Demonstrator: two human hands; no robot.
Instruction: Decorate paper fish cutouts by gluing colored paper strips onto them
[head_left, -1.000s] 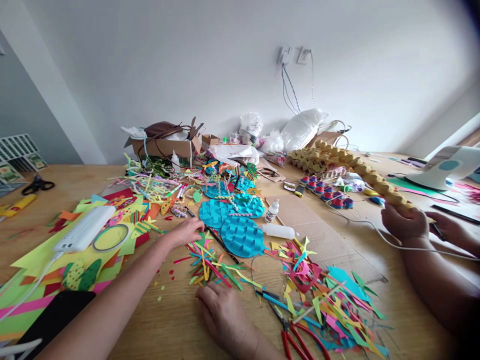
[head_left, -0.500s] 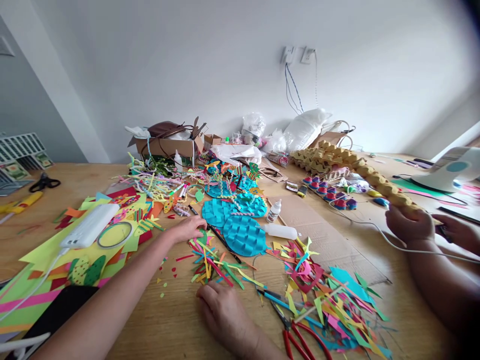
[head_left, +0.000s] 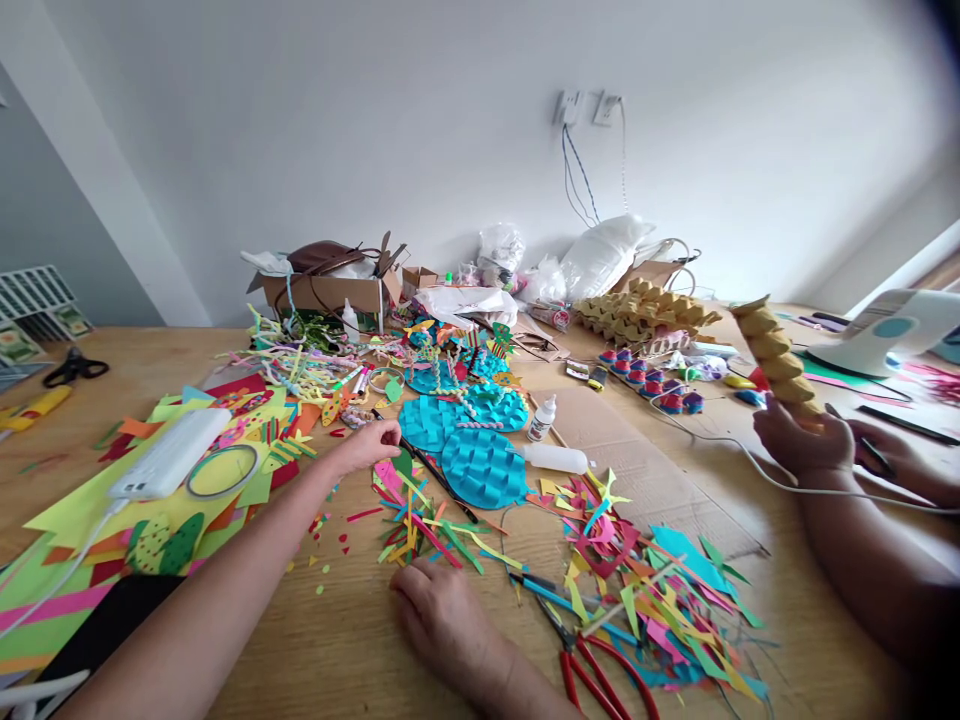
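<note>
My left hand [head_left: 370,444] hovers just above a heap of coloured paper strips [head_left: 420,530], beside the blue woven paper discs [head_left: 480,466]. Its fingers are curled into a pinch; what they hold is too small to name. Palm down on the wooden table [head_left: 352,640], my right hand [head_left: 444,622] lies at the near edge of the same strips. Its fingertips are tucked under and hidden. Red-handled pliers [head_left: 592,670] lie just to its right.
A second person's hands [head_left: 806,445] at the right hold a yellow egg-carton strip [head_left: 776,360] upright, over a white cable [head_left: 757,475]. Also on the table: paper scraps [head_left: 660,600], glue bottles [head_left: 551,458], a white power bank [head_left: 171,454], a tape ring [head_left: 223,470], scissors [head_left: 73,370], boxes [head_left: 330,290].
My left hand has risen off the strips and closed into a pinch. The other person has swung the egg-carton strip from lying across the table to upright. My right hand has stayed put.
</note>
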